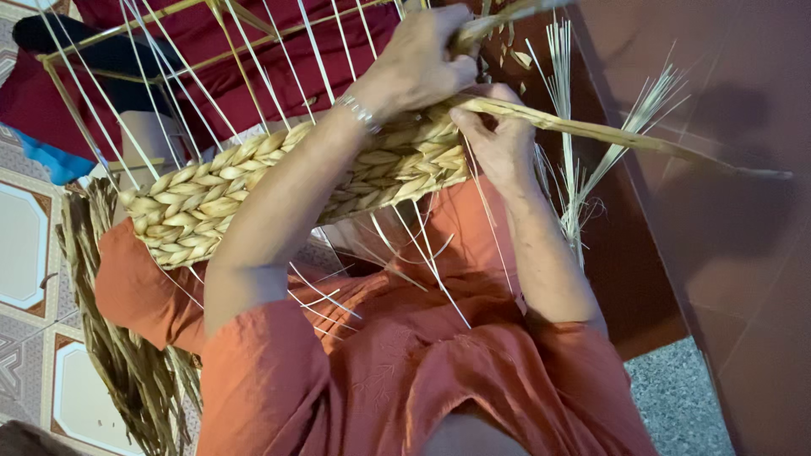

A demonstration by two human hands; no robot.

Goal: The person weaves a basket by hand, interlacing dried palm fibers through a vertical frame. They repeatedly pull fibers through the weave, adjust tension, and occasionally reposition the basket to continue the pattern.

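Dried fibre bundle lies on the tiled floor at far left. Woven braided band sits across the person's lap, thin ribs sticking up from it. Left hand is fingers closed, pinching a fibre strand above the band's right end. Right hand is just beside it, fingers curled, gripping the same strand at the band's edge.

We have the woven band lying across our lap, with thin upright stakes rising behind it. Our two hands meet at its right end. A bundle of loose straw lies on the floor at left.
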